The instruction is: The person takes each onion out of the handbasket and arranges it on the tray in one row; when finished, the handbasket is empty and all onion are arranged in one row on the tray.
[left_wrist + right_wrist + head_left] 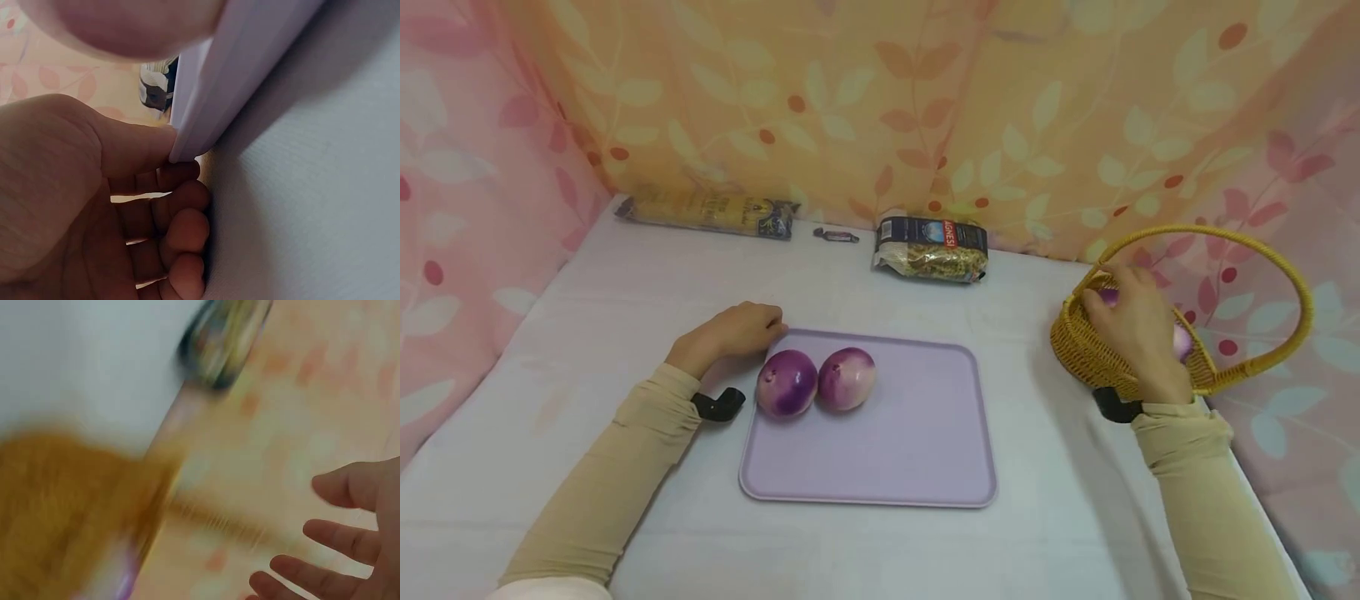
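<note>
My left hand [733, 333] is at the far left corner of a lilac tray [910, 433]. In the left wrist view its thumb [140, 149] lies on the tray's rim [209, 94], and the fingers curl below, pinching the corner. Side by side on the tray sit a round purple onion [787, 383] and a paler purple-and-white onion [847, 379]. My right hand [1135, 321] is over a yellow wicker basket [1082, 354] on the right. Its fingers are spread and hold nothing in the right wrist view. Purple-and-white onions [1182, 342] show inside the basket, partly hidden by the hand.
Along the back of the white table [647, 292] lie a long pasta packet [707, 212], a small wrapped candy [836, 236] and a dark-labelled pasta bag [931, 248]. The basket's tall handle [1296, 283] arches at right. Patterned curtains [850, 108] surround the table.
</note>
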Demonstrator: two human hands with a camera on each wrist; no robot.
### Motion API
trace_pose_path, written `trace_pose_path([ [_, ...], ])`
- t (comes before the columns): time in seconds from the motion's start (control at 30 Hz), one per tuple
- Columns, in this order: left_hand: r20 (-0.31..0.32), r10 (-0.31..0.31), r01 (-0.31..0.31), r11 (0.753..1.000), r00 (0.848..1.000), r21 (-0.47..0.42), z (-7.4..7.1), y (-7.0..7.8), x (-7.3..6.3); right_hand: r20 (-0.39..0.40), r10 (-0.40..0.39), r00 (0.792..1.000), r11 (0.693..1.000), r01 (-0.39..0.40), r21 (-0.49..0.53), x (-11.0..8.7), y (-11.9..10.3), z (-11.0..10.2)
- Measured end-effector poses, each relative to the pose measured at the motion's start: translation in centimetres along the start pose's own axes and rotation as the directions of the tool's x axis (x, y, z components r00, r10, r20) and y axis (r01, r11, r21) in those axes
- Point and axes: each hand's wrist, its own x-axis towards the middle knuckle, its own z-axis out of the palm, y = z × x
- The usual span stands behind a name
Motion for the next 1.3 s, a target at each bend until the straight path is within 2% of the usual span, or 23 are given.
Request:
trace_pose_path([
  [0.07, 0.006, 0.004, -0.004, 1.000, 1.000, 0.000, 0.1, 0.0, 0.1, 0.010, 0.101, 0.995, 0.994, -0.100, -0.032, 0.1, 3.5, -0.9],
  [0.13, 0.013, 0.012, -0.012, 1.000, 1.000, 0.000, 0.2, -0.1, 0.2, 0.048, 0.169, 0.984, 0.983, -0.164, -0.083, -0.1, 6.5, -1.2],
  [0.27, 0.024, 0.017, -0.017, 1.000, 1.000, 0.002, 0.4, -0.1, -0.1, 0.131, 0.204, 0.970, 0.969, -0.182, -0.164, -0.8, 10.5, -0.2],
  [0.4, 0.023, 0.005, -0.005, 1.000, 1.000, 0.004, 0.5, -0.4, -0.7, 0.263, 0.211, 0.941, 0.964, -0.157, -0.213, -1.4, 11.7, 1.4],
  [0.47, 0.016, 0.008, -0.008, 1.000, 1.000, 0.001, 0.6, -0.4, -0.8, 0.297, 0.228, 0.927, 0.957, -0.158, -0.242, -1.6, 11.8, 1.7],
  [0.6, 0.003, 0.029, -0.029, 1.000, 1.000, -0.008, 0.6, -0.2, -0.7, 0.301, 0.289, 0.909, 0.936, -0.203, -0.287, -2.0, 11.8, 1.4],
  [0.73, 0.010, 0.034, -0.034, 0.999, 0.999, -0.008, 0.5, 0.2, -0.3, 0.301, 0.375, 0.877, 0.912, -0.291, -0.289, -2.8, 11.6, 0.7],
  [0.8, 0.019, 0.032, -0.032, 0.999, 0.999, -0.008, 0.5, 0.3, -0.1, 0.251, 0.399, 0.882, 0.904, -0.333, -0.269, -3.3, 11.3, 0.3],
  [0.87, 0.020, 0.036, -0.036, 0.999, 0.999, 0.003, 0.5, 0.3, 0.1, 0.159, 0.392, 0.906, 0.909, -0.355, -0.216, -3.5, 10.7, -0.1],
  [0.97, 0.015, 0.032, -0.033, 0.999, 0.999, 0.017, 0.3, 0.2, 0.3, -0.002, 0.319, 0.948, 0.938, -0.316, -0.143, -3.1, 8.8, -1.2],
  [1.03, 0.004, 0.026, -0.026, 0.999, 1.000, 0.024, 0.2, 0.1, 0.3, -0.056, 0.258, 0.964, 0.961, -0.262, -0.088, -2.4, 6.6, -2.0],
  [1.1, -0.004, 0.018, -0.018, 1.000, 1.000, 0.022, 0.0, 0.0, 0.2, -0.053, 0.197, 0.979, 0.979, -0.200, -0.042, -1.8, 4.0, -2.7],
  [1.2, -0.014, 0.016, -0.016, 1.000, 1.000, 0.012, 0.0, -0.1, 0.1, 0.022, 0.105, 0.994, 0.994, -0.105, 0.023, -1.5, 0.0, -2.9],
  [1.3, -0.010, 0.018, -0.018, 1.000, 1.000, 0.006, 0.2, -0.2, 0.1, 0.145, 0.012, 0.989, 0.998, -0.020, 0.051, -1.8, -3.3, -2.1],
])
